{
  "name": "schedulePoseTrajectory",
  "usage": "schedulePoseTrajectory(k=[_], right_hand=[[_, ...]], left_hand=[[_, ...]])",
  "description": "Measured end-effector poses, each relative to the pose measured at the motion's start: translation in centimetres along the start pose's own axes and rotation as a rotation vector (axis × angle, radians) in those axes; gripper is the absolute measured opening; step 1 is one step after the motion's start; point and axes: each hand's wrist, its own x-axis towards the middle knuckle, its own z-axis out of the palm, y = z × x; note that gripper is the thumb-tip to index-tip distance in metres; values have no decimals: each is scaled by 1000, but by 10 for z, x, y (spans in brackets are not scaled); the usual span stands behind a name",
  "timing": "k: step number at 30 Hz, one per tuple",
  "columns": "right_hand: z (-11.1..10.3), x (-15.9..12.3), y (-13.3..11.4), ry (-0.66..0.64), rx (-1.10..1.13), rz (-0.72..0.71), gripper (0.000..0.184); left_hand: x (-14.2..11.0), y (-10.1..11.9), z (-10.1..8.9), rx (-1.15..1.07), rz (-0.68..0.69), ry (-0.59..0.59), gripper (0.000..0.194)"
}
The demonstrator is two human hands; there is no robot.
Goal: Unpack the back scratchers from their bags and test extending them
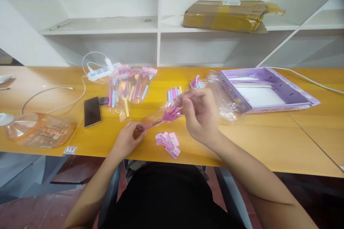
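Observation:
A pink hand-shaped back scratcher (pixel 171 113) lies slantwise between my hands, inside what looks like a clear plastic bag. My left hand (pixel 127 139) pinches its handle end. At the head end, my right hand (pixel 202 114) is closed on the edge of the clear bag (pixel 178 101); its fingertips are partly hidden. Just below is a loose fan of small pink printed cards (pixel 167 140). Beyond my hands lie several back scratchers with pastel handles (pixel 174 93) and hand-shaped heads (pixel 197 82). To the left is a pile of bagged back scratchers (pixel 131 84).
A purple open box (pixel 268 105) stands at the right, beside a heap of clear plastic bags (pixel 227 105). On the left are a phone (pixel 92 111), an orange bottle (pixel 40 130) and a white power strip (pixel 100 73) with cables. A taped parcel (pixel 223 16) sits on the shelf.

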Motion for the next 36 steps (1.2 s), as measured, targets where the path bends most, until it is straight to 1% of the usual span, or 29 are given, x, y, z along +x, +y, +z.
schedulePoseTrajectory(k=[2, 4, 6, 9, 12, 13, 15, 17, 18, 21, 23, 24, 26, 28, 29, 30, 32, 33, 34, 36], right_hand=[[3, 4, -6, -7, 3, -19, 22], [7, 7, -10, 56, 0, -46, 22], [13, 11, -11, 90, 21, -56, 21], [23, 17, -8, 50, 100, -80, 19], [30, 25, -1, 54, 154, -188, 16], [32, 27, 1, 74, 152, -228, 15], [36, 31, 3, 174, 117, -284, 13], [38, 33, 1, 267, 68, -297, 11], [39, 33, 0, 282, 54, -289, 10], [41, 37, -3, 210, 75, -268, 9], [41, 43, -6, 214, 109, -279, 8], [42, 46, -8, 230, 116, -282, 9], [45, 53, -11, 238, 107, -276, 14], [51, 58, -14, 176, 85, -255, 19], [54, 60, -15, 133, 73, -245, 19], [56, 62, -16, 99, 59, -239, 19], [59, 67, -20, 48, 16, -245, 16], [58, 71, -23, 16, -18, -264, 14], [57, 75, -26, -28, -55, -304, 13], [54, 85, -36, -132, -137, -394, 13]], left_hand=[[-1, 1, -1, -25, 2, 25, 7], [-2, 3, -2, -75, -10, 36, 15], [-4, 4, -2, -128, -60, 31, 23], [-8, 3, 0, -135, -160, 16, 20], [-11, 0, 0, -151, -209, 22, 18], [-11, -1, -1, -165, -215, 21, 18], [-12, -3, -3, -181, -215, 12, 16], [-12, -3, -4, -189, -201, 5, 11], [-12, -3, -5, -203, -195, -5, 9], [-13, -2, -6, -286, -206, -56, 8], [-14, 0, -5, -355, -216, -110, 12], [-14, 0, -4, -399, -210, -138, 17], [-14, 1, -3, -524, -189, -173, 35], [-14, 0, -3, -675, -194, -157, 54], [-14, -1, -4, -742, -218, -124, 60], [-14, -2, -5, -800, -248, -79, 61], [-15, -6, -8, -887, -296, 17, 55], [-16, -8, -10, -918, -304, 46, 50], [-16, -9, -12, -944, -300, 58, 47], [-17, -9, -17, -966, -275, 5, 40]])
